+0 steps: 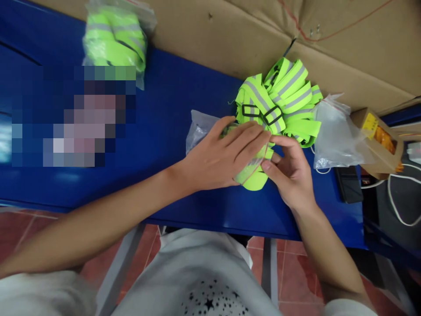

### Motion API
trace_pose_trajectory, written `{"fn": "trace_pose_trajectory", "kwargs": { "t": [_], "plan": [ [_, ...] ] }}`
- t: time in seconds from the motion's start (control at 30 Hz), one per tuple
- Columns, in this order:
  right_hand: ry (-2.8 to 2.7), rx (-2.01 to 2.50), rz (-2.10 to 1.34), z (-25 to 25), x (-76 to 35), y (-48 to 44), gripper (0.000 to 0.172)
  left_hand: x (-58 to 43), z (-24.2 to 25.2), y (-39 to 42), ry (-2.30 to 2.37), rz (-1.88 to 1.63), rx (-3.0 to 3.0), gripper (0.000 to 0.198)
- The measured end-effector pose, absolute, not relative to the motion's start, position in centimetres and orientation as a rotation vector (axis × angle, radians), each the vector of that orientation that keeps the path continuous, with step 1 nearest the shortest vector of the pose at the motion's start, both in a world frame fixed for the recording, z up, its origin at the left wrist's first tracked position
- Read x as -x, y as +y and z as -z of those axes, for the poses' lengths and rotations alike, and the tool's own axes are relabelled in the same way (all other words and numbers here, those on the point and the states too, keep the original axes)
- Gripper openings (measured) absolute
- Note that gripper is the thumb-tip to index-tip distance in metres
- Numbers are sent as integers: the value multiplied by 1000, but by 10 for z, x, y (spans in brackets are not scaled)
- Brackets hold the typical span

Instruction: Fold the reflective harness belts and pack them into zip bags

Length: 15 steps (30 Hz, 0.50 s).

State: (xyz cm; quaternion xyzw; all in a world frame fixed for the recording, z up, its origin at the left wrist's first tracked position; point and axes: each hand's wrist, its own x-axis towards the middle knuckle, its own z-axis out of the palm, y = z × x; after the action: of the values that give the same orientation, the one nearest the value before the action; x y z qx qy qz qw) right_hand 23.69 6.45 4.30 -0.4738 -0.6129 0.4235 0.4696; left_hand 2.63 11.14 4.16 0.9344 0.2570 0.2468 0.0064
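Note:
My left hand (220,156) lies over a folded neon-yellow reflective strap bundle (255,177) that sits partly in a clear plastic bag (197,129), fingers wrapped round it. My right hand (289,169) pinches the same bundle's right edge with thumb and fingertips. Just behind them on the blue table (158,118) is a loose pile of neon-yellow straps (283,98) with grey reflective stripes and black buckles.
A bagged bundle of the same straps (115,37) lies at the far left. A stack of clear bags (335,136) sits right of the pile, then a small cardboard box (378,140), a black device (348,184) and white cables (397,206). Cardboard sheets (263,30) line the back.

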Motion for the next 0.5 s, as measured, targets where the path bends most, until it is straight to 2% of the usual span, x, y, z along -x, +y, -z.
{"fn": "trace_pose_trajectory", "kwargs": {
  "t": [0.07,0.13,0.2,0.3,0.37,0.5],
  "plan": [
    [-1472,1189,-1183,-46,-246,67,61,-23,-42,115,790,-789,-2915,63],
    [-1456,1234,-1273,-47,-254,69,72,-22,-42,114,754,-802,-2946,61],
    [-1465,1253,-1398,-47,-256,70,65,-23,-41,111,699,-847,-3012,56],
    [-1461,1224,-1553,-44,-246,67,40,-29,-42,100,602,-877,-3143,46],
    [-1412,1250,-1497,-41,-235,65,25,-35,-42,93,539,-824,-3210,42],
    [-1276,1295,-1448,-36,-226,66,18,-40,-40,91,541,-777,-3145,45]
  ]
}}
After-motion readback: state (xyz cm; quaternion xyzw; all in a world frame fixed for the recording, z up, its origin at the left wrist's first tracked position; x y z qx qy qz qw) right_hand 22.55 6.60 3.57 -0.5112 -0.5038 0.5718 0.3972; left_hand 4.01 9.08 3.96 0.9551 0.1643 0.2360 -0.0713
